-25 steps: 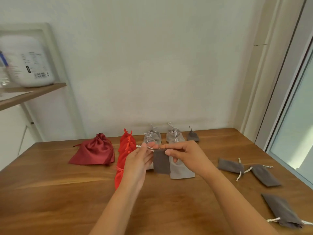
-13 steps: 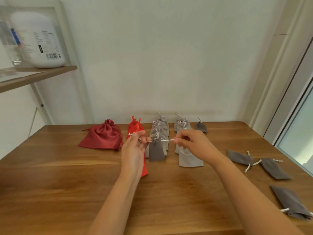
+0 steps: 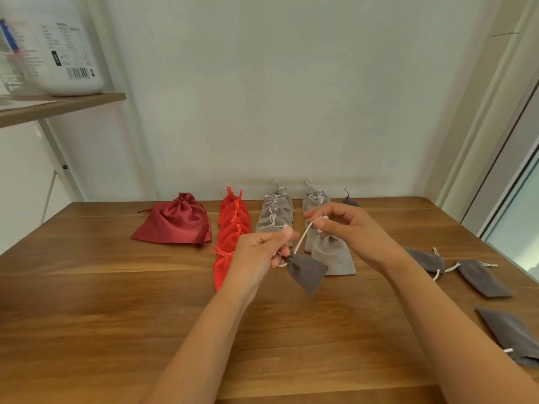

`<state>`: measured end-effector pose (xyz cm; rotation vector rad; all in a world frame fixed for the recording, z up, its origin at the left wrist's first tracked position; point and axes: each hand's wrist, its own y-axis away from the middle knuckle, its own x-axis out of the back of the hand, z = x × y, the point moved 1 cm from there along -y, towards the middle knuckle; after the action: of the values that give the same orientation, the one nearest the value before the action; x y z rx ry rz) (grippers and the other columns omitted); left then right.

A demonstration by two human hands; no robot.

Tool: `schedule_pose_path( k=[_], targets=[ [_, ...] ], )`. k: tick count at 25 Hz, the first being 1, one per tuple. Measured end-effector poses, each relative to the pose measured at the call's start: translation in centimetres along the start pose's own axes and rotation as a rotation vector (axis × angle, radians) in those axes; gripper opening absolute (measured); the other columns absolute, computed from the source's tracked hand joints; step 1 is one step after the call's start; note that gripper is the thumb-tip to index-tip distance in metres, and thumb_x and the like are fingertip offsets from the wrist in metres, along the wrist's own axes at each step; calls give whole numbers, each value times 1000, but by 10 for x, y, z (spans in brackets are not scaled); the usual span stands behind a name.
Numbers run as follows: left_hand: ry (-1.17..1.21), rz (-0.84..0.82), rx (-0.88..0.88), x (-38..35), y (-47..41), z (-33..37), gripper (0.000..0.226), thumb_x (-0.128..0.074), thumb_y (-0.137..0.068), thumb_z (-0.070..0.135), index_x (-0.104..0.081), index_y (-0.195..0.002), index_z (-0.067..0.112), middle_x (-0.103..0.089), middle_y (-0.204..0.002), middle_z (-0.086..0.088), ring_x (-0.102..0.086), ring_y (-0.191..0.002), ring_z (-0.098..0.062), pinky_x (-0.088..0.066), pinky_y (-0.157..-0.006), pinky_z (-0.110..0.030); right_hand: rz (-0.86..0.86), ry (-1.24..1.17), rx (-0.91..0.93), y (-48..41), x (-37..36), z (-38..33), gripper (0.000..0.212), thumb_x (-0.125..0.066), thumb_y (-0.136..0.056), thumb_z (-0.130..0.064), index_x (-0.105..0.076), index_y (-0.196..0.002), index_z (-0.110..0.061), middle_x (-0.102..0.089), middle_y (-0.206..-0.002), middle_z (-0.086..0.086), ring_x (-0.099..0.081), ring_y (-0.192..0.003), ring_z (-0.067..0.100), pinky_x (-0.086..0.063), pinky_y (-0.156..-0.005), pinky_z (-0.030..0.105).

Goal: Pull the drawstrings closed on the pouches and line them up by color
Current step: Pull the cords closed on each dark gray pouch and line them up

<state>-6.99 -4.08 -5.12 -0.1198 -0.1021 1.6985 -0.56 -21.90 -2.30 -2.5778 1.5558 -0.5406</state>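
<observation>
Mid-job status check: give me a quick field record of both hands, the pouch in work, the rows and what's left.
left hand: pinches the dark grey pouch at its neck
right hand: pinches the white drawstring, taut
pouch neck: gathered
lined up: dark red pouch, orange-red row, light grey rows, one closed dark grey pouch
left: three flat dark grey pouches

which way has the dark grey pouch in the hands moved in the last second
Yes. Against the front light grey pouch, the dark grey pouch has dropped lower in the view, toward the person, and tilted from upright, its bottom swung right.
</observation>
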Motion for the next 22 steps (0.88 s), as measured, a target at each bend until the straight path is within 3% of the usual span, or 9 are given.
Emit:
schedule_pose_path(
  k=[3, 5, 7, 9, 11, 12, 16, 19, 22],
  targets=[
    [-55, -63, 115, -5, 1, -2, 35, -50, -97, 16, -64, -98, -17, -40, -47, 8, -33, -43, -5, -36, -53, -19, -115, 24, 29, -4, -25, 3, 18, -65, -85, -14, -68, -97, -2, -69, -114, 2, -65, -102, 13, -52, -84, 22],
    [26, -94, 168, -7, -1, -1, 27, -44, -94, 5, -63, -96, -14, -37, -48, 5, -29, -42, -6, -28, -51, -21, -88, -14, 41, -3, -38, 9, 15, -66, -85, -6, -67, -98, 2, -70, -102, 11, -67, -92, 16, -55, -77, 22],
    [98, -114, 178, -9, -2, 1, 20, -40, -90, 2, -60, -94, -3, -37, -50, 3, -27, -44, -8, -28, -52, -22, -10, -46, 73, -1, -42, 12, 10, -67, -83, -2, -69, -93, 0, -70, -88, 10, -67, -81, 15, -55, -73, 23],
    [25, -149, 106, -7, 0, 1, 22, -46, -93, 8, -59, -76, 5, -38, -51, 4, -30, -48, -9, -33, -57, -22, 43, -48, 107, 2, -39, 14, 9, -68, -82, -1, -70, -91, -2, -71, -82, 4, -67, -76, 9, -53, -69, 18],
    [-121, -202, -4, -6, 3, 0, 43, -53, -95, 15, -53, -52, 18, -37, -50, 7, -36, -54, -9, -38, -64, -21, 69, -44, 123, 5, -36, 13, 11, -70, -80, -2, -72, -88, -9, -72, -79, -2, -67, -74, 6, -52, -67, 15],
    [-156, -215, -30, -5, 4, 0, 46, -54, -95, 16, -52, -49, 20, -38, -50, 7, -39, -57, -10, -40, -66, -20, 80, -50, 118, 6, -35, 13, 13, -70, -79, -3, -73, -87, -14, -73, -78, -4, -68, -75, 6, -52, -68, 16],
    [-87, -170, 36, -6, 3, 0, 29, -50, -97, 15, -69, -80, 0, -55, -55, 5, -47, -62, -13, -43, -71, -24, 114, -62, 122, 8, -34, 14, 11, -70, -80, -4, -72, -82, -15, -72, -74, -7, -68, -71, 5, -52, -66, 15],
    [101, -132, 162, -3, 1, -3, 17, -55, -93, 11, -70, -96, 4, -70, -73, -1, -55, -59, -7, -49, -70, -22, 144, 17, 178, 8, -35, 14, 6, -70, -81, -11, -70, -81, -17, -71, -73, -7, -65, -71, 5, -50, -69, 15],
    [295, -122, 240, 1, -3, -5, 14, -59, -89, 13, -70, -96, 7, -70, -76, -1, -60, -64, -8, -52, -69, -21, 106, -36, 154, 9, -33, 12, 11, -76, -73, -25, -70, -82, -24, -70, -82, -5, -64, -77, 12, -52, -73, 24]
  ],
)
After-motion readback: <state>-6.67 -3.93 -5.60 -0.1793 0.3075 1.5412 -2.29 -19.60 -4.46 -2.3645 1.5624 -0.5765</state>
